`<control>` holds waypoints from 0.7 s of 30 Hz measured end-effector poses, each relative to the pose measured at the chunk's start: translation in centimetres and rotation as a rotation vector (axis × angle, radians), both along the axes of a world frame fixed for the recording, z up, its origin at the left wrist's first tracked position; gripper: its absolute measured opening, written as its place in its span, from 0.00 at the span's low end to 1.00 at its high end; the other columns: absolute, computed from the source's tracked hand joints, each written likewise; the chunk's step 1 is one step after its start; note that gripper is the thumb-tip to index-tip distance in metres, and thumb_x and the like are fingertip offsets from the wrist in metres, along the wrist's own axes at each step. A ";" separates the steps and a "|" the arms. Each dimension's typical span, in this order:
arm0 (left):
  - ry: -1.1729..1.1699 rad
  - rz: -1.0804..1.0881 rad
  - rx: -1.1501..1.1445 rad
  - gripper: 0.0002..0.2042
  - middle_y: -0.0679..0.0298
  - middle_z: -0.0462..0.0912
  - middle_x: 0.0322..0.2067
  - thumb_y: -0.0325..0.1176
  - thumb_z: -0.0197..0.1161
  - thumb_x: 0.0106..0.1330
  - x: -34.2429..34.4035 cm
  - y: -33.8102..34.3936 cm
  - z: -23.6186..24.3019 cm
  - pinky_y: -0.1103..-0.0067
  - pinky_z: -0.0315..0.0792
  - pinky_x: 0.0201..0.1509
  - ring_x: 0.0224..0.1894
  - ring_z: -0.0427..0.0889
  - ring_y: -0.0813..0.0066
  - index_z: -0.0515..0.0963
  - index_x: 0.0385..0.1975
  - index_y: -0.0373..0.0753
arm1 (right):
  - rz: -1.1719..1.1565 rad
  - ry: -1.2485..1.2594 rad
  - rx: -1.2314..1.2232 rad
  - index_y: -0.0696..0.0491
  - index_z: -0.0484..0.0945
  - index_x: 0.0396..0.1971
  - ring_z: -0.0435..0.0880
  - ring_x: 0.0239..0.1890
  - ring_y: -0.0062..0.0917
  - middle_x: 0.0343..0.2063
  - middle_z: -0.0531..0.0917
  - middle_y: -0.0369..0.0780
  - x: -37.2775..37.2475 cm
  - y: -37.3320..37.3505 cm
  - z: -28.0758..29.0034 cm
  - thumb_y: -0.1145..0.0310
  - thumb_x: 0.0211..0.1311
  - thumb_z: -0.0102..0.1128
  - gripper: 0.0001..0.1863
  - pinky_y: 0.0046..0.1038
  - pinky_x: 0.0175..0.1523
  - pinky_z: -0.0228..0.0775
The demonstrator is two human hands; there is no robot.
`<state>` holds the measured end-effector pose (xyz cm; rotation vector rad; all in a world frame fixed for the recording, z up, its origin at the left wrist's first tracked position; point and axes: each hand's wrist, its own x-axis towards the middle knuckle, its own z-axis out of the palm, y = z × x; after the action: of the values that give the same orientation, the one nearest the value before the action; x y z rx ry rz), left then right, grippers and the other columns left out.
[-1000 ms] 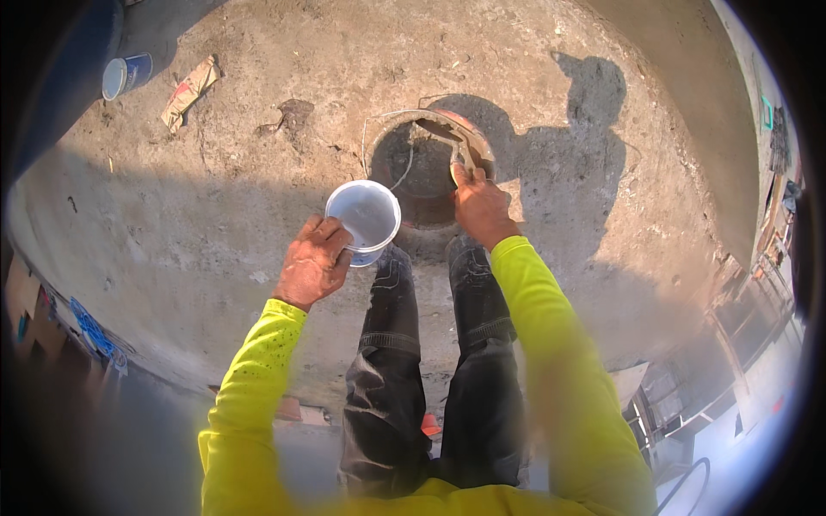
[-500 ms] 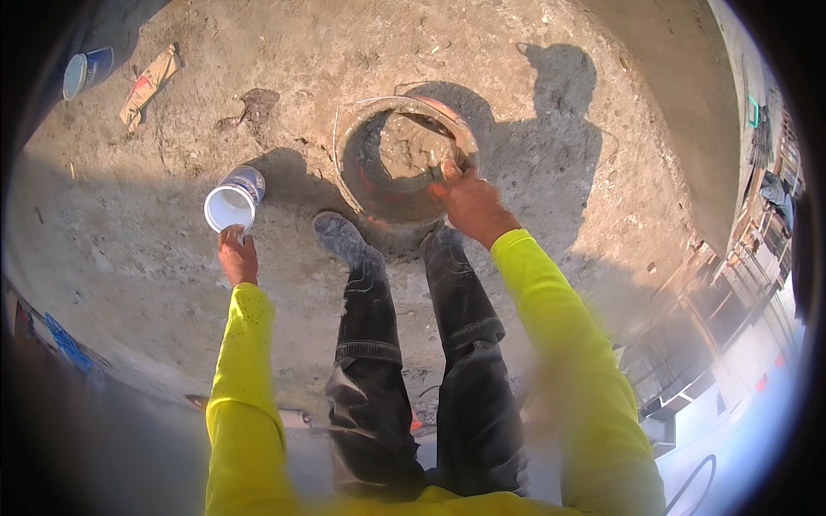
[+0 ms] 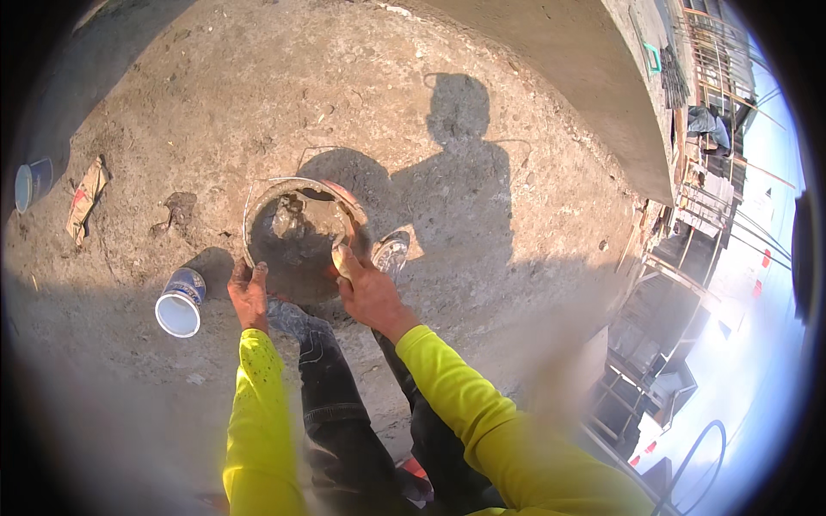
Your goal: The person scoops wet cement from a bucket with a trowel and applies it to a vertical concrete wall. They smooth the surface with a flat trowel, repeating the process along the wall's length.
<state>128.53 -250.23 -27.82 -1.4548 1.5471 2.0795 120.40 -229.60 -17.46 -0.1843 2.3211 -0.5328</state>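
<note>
A round bucket [image 3: 354, 205] with a wire handle stands on the ground in front of my feet, wet grey mortar [image 3: 297, 225] inside it. My left hand [image 3: 249, 295] is at its near left rim, fingers closed on the edge. Over the near right side, my right hand [image 3: 375, 297] grips the pale handle of what looks like a trowel [image 3: 339, 248]; its blade is hard to make out against the shaded inside. Left of my left hand, a small blue-and-white pail [image 3: 182, 301] lies tilted, its white inside showing, touched by neither hand.
At the far left are another blue pail [image 3: 34, 183] and a crumpled brown paper bag [image 3: 88, 199]. My boots [image 3: 391, 251] stand close to the bucket. A smooth, darker cement surface [image 3: 568, 77] runs along the far right. Timber and rods [image 3: 697, 224] lie beyond it.
My left hand has let go of the small pail and moved to the bucket's rim. The view has swung right, and my right hand still holds the trowel at the bucket.
</note>
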 end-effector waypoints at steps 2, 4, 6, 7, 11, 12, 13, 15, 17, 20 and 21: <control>0.032 -0.125 -0.057 0.13 0.67 0.79 0.27 0.29 0.65 0.58 -2.7 3.9 1.0 0.78 0.70 0.33 0.27 0.74 0.78 0.78 0.41 0.31 | 0.151 0.135 0.074 0.59 0.63 0.66 0.82 0.41 0.50 0.45 0.79 0.57 -3.1 2.3 -1.7 0.69 0.62 0.53 0.31 0.42 0.46 0.77; 0.013 -0.213 -0.061 0.11 0.66 0.78 0.24 0.29 0.65 0.55 -4.5 6.0 2.0 0.76 0.68 0.33 0.26 0.72 0.77 0.79 0.37 0.31 | 0.279 0.003 0.078 0.57 0.63 0.66 0.82 0.42 0.50 0.47 0.78 0.57 -3.8 4.3 -1.7 0.68 0.61 0.54 0.32 0.42 0.46 0.77; -0.017 -0.250 0.019 0.11 0.66 0.78 0.25 0.29 0.64 0.53 -6.8 7.7 3.3 0.73 0.68 0.33 0.25 0.71 0.75 0.78 0.34 0.31 | 0.398 -0.105 0.029 0.56 0.64 0.65 0.83 0.42 0.49 0.48 0.77 0.56 -4.4 7.1 0.3 0.68 0.59 0.55 0.32 0.42 0.46 0.78; -0.105 -0.273 -0.063 0.11 0.64 0.77 0.24 0.31 0.65 0.49 -7.5 8.6 4.1 0.70 0.68 0.34 0.25 0.70 0.71 0.76 0.29 0.30 | 0.460 -0.146 -0.020 0.56 0.64 0.65 0.83 0.42 0.48 0.47 0.77 0.55 -5.3 8.7 2.0 0.68 0.59 0.56 0.32 0.42 0.45 0.78; -0.164 -0.392 -0.279 0.12 0.61 0.76 0.24 0.32 0.65 0.47 -7.7 11.9 9.6 0.70 0.68 0.37 0.28 0.72 0.68 0.74 0.27 0.31 | 0.672 -0.229 -0.075 0.55 0.64 0.64 0.84 0.40 0.45 0.43 0.78 0.52 -10.6 15.2 12.2 0.68 0.57 0.56 0.31 0.42 0.42 0.78; -0.170 -0.412 -0.312 0.12 0.60 0.76 0.25 0.33 0.65 0.46 -8.0 14.4 12.0 0.70 0.68 0.37 0.30 0.72 0.68 0.74 0.26 0.31 | 0.566 -0.145 -0.055 0.56 0.65 0.62 0.84 0.40 0.45 0.42 0.78 0.52 -11.4 17.6 14.5 0.68 0.58 0.56 0.30 0.43 0.43 0.77; -0.182 -0.371 -0.225 0.12 0.60 0.77 0.27 0.31 0.65 0.47 -7.9 16.2 14.0 0.71 0.69 0.38 0.31 0.72 0.68 0.74 0.28 0.31 | 0.464 -0.060 -0.039 0.58 0.65 0.61 0.84 0.41 0.45 0.40 0.79 0.52 -11.8 19.6 16.7 0.68 0.59 0.56 0.28 0.44 0.44 0.77; -0.099 -0.319 -0.155 0.12 0.60 0.78 0.30 0.29 0.64 0.48 -8.9 19.6 19.2 0.73 0.69 0.40 0.33 0.73 0.68 0.76 0.31 0.31 | 0.324 0.014 0.004 0.58 0.64 0.60 0.84 0.41 0.45 0.38 0.80 0.52 -12.9 23.7 20.5 0.68 0.60 0.56 0.28 0.45 0.44 0.77; 0.097 -0.283 -0.184 0.12 0.60 0.79 0.31 0.27 0.62 0.49 -11.4 24.0 26.3 0.74 0.70 0.41 0.34 0.75 0.68 0.77 0.34 0.30 | 0.267 -0.003 0.053 0.57 0.62 0.62 0.85 0.40 0.46 0.35 0.81 0.52 -14.1 27.7 23.4 0.69 0.60 0.56 0.30 0.47 0.42 0.77; 0.121 -0.296 -0.210 0.14 0.60 0.81 0.32 0.25 0.61 0.50 -16.6 30.8 34.9 0.75 0.72 0.42 0.35 0.76 0.68 0.79 0.39 0.31 | 0.119 -0.143 0.019 0.51 0.65 0.64 0.84 0.25 0.34 0.30 0.82 0.43 -10.3 33.3 26.2 0.68 0.63 0.56 0.28 0.37 0.31 0.76; 0.108 -0.418 -0.205 0.15 0.59 0.82 0.34 0.26 0.62 0.51 -18.7 31.7 37.6 0.75 0.72 0.42 0.36 0.77 0.68 0.79 0.40 0.31 | -0.155 -0.321 -0.135 0.50 0.68 0.62 0.82 0.23 0.30 0.28 0.81 0.40 -11.5 34.5 29.0 0.66 0.64 0.56 0.26 0.34 0.29 0.74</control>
<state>109.85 -218.56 9.73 -0.9706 1.9548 1.8198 108.86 -195.11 11.55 0.0185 1.9973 -0.7400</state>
